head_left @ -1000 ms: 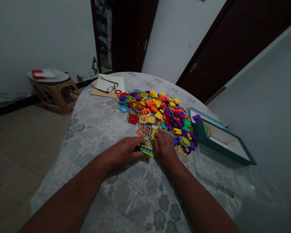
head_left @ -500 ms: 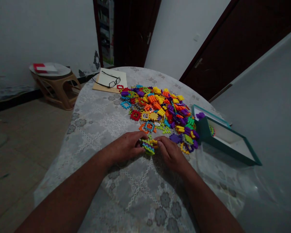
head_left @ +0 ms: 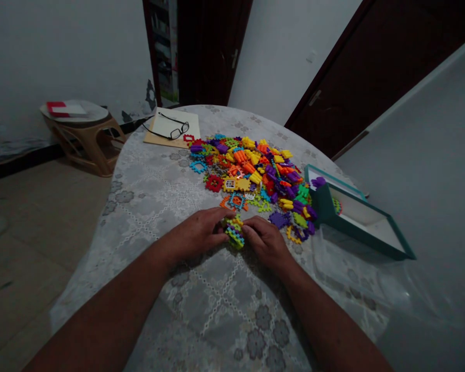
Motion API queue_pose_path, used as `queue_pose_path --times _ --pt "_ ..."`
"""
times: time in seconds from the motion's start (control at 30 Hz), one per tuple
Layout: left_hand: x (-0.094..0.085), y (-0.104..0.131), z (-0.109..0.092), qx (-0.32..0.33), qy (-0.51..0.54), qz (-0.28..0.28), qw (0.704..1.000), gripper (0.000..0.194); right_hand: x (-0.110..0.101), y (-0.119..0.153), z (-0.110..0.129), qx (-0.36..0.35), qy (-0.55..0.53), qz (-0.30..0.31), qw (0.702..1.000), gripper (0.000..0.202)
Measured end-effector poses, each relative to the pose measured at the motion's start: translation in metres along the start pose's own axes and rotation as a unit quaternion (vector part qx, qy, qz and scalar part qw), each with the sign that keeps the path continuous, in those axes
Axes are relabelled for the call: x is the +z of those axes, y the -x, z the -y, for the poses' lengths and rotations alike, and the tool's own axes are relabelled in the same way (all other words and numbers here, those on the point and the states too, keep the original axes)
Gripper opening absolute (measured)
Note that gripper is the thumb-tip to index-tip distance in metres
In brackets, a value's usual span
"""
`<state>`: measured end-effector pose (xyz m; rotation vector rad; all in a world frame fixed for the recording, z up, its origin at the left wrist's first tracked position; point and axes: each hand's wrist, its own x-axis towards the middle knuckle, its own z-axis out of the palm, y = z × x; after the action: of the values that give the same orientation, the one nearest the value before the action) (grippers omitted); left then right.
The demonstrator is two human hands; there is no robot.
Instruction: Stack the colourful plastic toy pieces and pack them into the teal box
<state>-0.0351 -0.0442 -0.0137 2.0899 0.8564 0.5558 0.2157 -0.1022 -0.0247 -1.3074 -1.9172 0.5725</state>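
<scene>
Between my hands, low over the table, is a small assembly of interlocking plastic building pieces in lime green, blue, purple and yellow. My left hand grips it from the left, thumb in front and fingers behind. From the right, my right hand presses closed fingers against its edge; the fingertips are partly hidden. Just beyond lies a heap of loose building pieces in many colours. Blue and orange frame pieces lie nearest my left fingers, and a purple square piece is beyond my right hand.
An open green box stands right of the heap, with clear plastic wrapping in front. Eyeglasses rest on paper and a board at the far left. A stool stands beyond the table's left edge.
My right hand has moved in closer to the assembly, and the yellow piece at its fingertips now sits against the assembly's upper right. The whole view has shifted slightly.
</scene>
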Motion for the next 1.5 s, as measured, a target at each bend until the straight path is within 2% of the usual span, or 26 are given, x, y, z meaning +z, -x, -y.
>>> queue_pose_path --times 0.07,0.13,0.33,0.6,0.73,0.8,1.0,1.13,1.37,1.5 --pt "0.001 0.001 0.001 -0.008 0.009 0.004 1.000 0.064 0.000 0.000 -0.001 -0.005 0.001 -0.004 1.000 0.024" --pt "0.001 0.001 0.000 -0.010 0.003 0.008 1.000 0.067 0.000 0.000 -0.001 -0.007 0.001 -0.009 1.000 0.025" --pt "0.002 0.001 0.000 -0.009 -0.026 0.002 1.000 0.062 0.002 0.000 -0.002 0.005 -0.018 -0.004 1.000 0.026" --pt "0.001 0.002 0.001 0.023 -0.017 0.015 0.999 0.053 0.006 -0.001 -0.010 0.002 -0.042 -0.028 0.999 0.028" --pt "0.000 0.001 0.001 0.029 -0.020 0.020 0.999 0.035 0.003 -0.011 -0.019 -0.062 0.093 -0.081 0.990 0.029" --pt "0.000 0.001 0.001 0.028 -0.022 0.024 0.999 0.027 0.005 -0.017 -0.024 -0.079 0.173 -0.081 0.978 0.035" --pt "-0.002 0.001 -0.005 0.020 -0.032 0.037 0.999 0.026 0.022 -0.016 -0.036 -0.034 0.296 -0.041 0.954 0.046" --pt "-0.004 0.001 -0.008 0.016 -0.026 0.047 0.998 0.022 0.022 -0.014 -0.035 -0.010 0.322 -0.055 0.945 0.036" --pt "-0.005 -0.002 -0.005 0.003 -0.039 0.052 0.998 0.029 0.012 -0.016 -0.035 -0.003 0.333 -0.054 0.941 0.011" --pt "-0.005 -0.001 -0.007 0.010 -0.028 0.050 0.998 0.026 0.000 -0.014 -0.029 -0.018 0.208 -0.125 0.970 0.019"
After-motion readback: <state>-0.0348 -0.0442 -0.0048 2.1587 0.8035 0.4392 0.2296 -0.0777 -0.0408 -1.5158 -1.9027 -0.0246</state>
